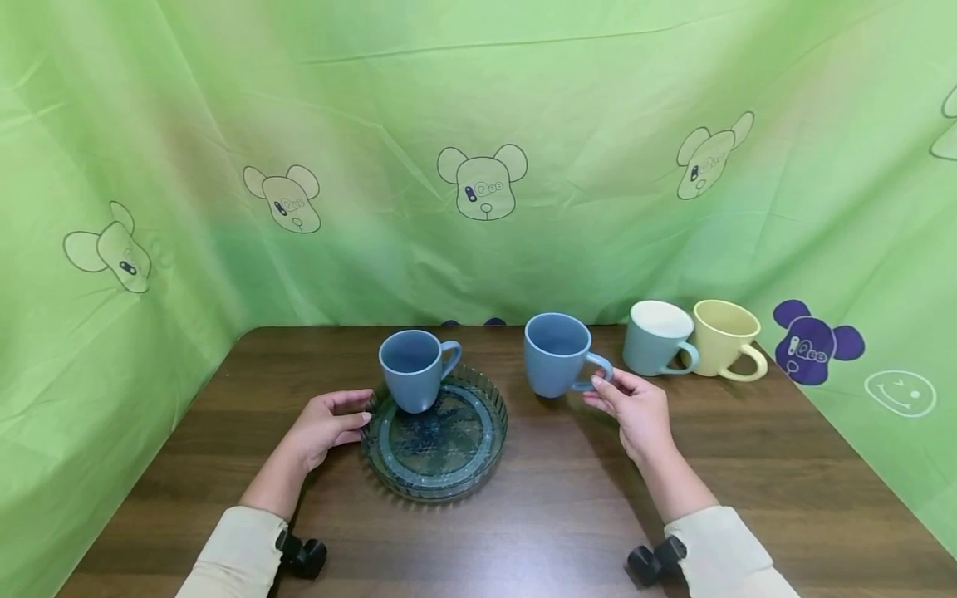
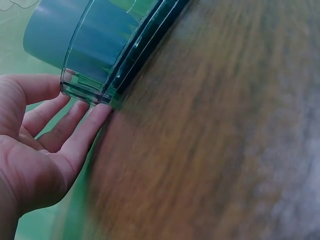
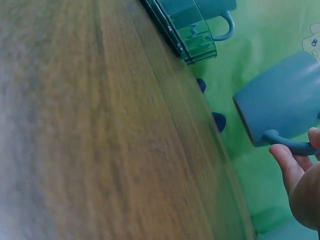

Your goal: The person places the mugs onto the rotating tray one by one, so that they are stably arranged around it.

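My left hand [image 1: 326, 428] holds the left side of a round, dark-tinted glass tray [image 1: 493, 453] with a ribbed wall. In the left wrist view, the thumb lies at the tray's lower edge and a finger at its upper rim. Toward the back left of this tray, a blue mug [image 1: 411, 378] stands upright, its handle pointing right. To the right, my right hand [image 1: 635, 413] pinches the handle of a second blue mug [image 1: 553, 361]. The right wrist view shows that mug's base raised off the wooden table [image 3: 100, 125].
A teal mug [image 1: 649, 345] with a white inside and a pale yellow mug [image 1: 714, 340] stand side by side at the table's back right. Behind the table hangs a green curtain [image 1: 374, 249] printed with bear faces.
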The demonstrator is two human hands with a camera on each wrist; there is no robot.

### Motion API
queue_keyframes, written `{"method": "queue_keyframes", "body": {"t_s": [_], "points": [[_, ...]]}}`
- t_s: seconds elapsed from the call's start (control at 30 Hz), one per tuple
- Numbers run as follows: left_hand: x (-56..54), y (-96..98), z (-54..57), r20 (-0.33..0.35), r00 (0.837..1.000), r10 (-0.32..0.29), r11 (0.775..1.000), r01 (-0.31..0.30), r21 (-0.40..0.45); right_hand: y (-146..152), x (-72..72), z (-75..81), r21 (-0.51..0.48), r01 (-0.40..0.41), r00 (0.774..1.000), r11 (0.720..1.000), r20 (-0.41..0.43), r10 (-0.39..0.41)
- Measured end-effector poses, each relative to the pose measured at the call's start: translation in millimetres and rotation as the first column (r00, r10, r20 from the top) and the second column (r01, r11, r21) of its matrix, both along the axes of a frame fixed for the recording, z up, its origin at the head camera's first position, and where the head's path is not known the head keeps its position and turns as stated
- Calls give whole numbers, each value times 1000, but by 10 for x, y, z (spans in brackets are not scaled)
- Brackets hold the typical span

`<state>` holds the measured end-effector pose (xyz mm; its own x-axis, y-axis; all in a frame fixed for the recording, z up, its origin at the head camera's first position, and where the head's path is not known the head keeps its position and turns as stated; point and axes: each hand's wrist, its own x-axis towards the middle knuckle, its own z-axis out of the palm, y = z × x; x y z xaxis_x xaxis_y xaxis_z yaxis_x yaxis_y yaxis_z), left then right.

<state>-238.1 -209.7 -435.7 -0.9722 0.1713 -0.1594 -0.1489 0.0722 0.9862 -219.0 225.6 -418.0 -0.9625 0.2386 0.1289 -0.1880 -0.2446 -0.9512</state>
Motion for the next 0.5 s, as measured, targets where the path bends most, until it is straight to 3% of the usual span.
{"method": "queue_keyframes", "body": {"t_s": [0.5], "points": [[-22,-9,-18,-3,1000,3,1000,-3,-17,-58,44,49,4,-48,999,999,-21,48]]}}
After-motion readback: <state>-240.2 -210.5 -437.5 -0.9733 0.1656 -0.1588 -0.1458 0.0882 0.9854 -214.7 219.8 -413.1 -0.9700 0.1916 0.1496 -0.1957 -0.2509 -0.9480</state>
